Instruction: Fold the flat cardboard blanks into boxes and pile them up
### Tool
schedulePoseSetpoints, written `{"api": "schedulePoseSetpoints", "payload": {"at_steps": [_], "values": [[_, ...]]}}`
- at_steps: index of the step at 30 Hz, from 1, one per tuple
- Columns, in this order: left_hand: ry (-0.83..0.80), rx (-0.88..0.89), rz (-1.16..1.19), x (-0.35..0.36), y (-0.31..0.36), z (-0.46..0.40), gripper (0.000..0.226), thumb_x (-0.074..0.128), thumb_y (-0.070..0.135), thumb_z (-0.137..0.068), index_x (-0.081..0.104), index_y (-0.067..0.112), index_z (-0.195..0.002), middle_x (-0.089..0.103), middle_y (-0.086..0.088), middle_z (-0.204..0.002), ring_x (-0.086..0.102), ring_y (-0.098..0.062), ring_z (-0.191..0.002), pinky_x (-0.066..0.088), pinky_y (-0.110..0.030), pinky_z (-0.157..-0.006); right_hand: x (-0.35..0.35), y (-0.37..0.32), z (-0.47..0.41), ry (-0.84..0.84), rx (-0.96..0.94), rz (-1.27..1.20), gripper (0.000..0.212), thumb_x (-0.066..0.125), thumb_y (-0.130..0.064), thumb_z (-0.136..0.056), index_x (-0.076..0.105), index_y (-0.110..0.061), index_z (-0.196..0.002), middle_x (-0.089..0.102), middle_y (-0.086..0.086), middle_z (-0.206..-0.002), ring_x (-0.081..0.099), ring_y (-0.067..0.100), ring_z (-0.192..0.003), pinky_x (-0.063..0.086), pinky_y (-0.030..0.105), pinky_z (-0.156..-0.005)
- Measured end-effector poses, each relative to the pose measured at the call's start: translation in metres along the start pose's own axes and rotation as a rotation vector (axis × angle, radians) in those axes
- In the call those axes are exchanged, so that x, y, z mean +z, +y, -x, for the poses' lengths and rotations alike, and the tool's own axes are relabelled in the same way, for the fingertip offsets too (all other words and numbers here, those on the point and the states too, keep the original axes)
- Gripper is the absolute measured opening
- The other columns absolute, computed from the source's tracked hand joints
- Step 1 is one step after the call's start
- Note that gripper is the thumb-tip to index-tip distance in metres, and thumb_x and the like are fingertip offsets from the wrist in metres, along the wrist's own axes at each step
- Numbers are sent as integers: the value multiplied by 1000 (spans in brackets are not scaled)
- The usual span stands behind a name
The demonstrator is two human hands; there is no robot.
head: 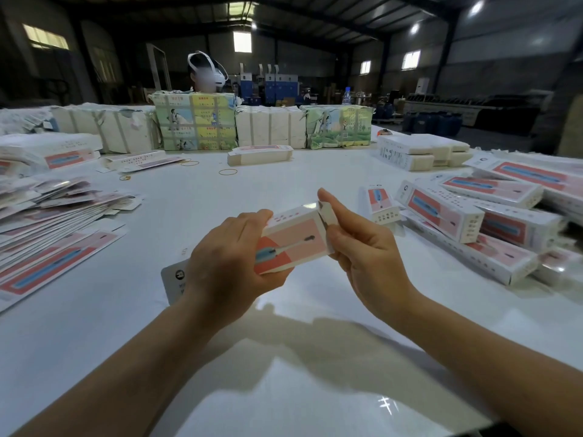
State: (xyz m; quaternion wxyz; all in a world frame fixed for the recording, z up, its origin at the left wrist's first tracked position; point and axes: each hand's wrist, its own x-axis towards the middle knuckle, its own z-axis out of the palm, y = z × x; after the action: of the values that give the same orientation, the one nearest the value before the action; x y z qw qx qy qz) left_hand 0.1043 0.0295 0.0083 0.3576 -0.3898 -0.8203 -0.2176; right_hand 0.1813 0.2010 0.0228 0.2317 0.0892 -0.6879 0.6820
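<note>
Above the white table (132, 310), at centre, both hands hold a pink-and-white folded cardboard box (291, 242). Left hand (230, 269) grips its near end, hiding that end; right hand (362, 247) pinches the open end flap. Fanned flat pink blanks (47, 234) lie at nine o'clock, piled finished boxes (479, 222) at three o'clock, partly cut off.

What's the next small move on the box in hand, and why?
Probably tuck the end flap in with the right hand. The left hand grips the box, already squared up, but the flap at its right end stands open between the right fingers. Once closed, it can join the pile on the right.
</note>
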Motion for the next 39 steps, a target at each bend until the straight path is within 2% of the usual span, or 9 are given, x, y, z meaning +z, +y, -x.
{"api": "schedulePoseSetpoints", "payload": {"at_steps": [7,11,15,21,25,28,33,35,39], "values": [[-3,13,-35,2,3,0,69,68,46,-66,60,2,-119,68,-15,-101,66,-26,-72,55,-34,-62,2,3,5,22,-120,191,48,39,-4,-95,47,-45,-119,64,-30,-107,59,2,-106,48,25,-93],[-21,23,-40,2,2,-1,71,81,41,-64,60,-2,-116,68,-16,-98,65,-29,-71,55,-34,-58,7,4,8,-7,-208,411,45,34,-22,-89,29,-39,-131,49,-19,-131,50,-2,-117,44,15,-94],[-16,22,-58,2,5,-1,71,84,39,-60,62,-3,-113,68,-17,-96,65,-31,-69,56,-37,-58,12,10,12,17,-270,614,49,43,-20,-94,23,-33,-137,41,-14,-137,47,0,-118,43,16,-99],[11,-20,-62,2,10,-1,68,84,41,-60,64,-2,-108,69,-15,-90,65,-32,-65,55,-36,-53,12,11,12,-64,-197,572,59,45,-33,-90,14,-44,-139,29,-22,-148,39,3,-132,41,27,-107],[-7,-84,11,-1,7,-3,64,79,44,-67,61,6,-115,68,-9,-95,63,-26,-69,50,-30,-56,8,8,7,-78,-133,407,63,45,-36,-89,10,-46,-141,22,-36,-146,28,-7,-136,34,31,-113],[-6,-115,46,-1,6,-3,60,78,41,-69,59,10,-116,67,-6,-97,62,-25,-72,48,-30,-57,9,13,7,-65,-105,464,67,48,-36,-86,13,-38,-144,25,-23,-150,27,-6,-137,29,32,-115],[-58,-91,6,-3,1,-3,63,82,39,-66,60,7,-115,67,-9,-95,63,-28,-72,49,-32,-56,9,19,8,-167,-108,572,74,53,-30,-81,8,-42,-139,27,-10,-154,30,3,-138,28,33,-116],[-59,-94,-6,-6,-1,-4,64,82,41,-65,60,8,-116,68,-7,-98,64,-27,-73,50,-33,-57,6,18,5,-138,-141,583,82,56,-29,-81,6,-32,-146,20,-8,-157,25,4,-141,26,35,-116],[-120,-48,-62,-13,-1,-7,65,85,46,-58,63,10,-108,70,-6,-90,64,-28,-63,52,-33,-49,-4,18,-3,-76,-583,970,88,62,-28,-82,8,-15,-149,2,9,-159,6,24,-147,13,36,-120]]}}
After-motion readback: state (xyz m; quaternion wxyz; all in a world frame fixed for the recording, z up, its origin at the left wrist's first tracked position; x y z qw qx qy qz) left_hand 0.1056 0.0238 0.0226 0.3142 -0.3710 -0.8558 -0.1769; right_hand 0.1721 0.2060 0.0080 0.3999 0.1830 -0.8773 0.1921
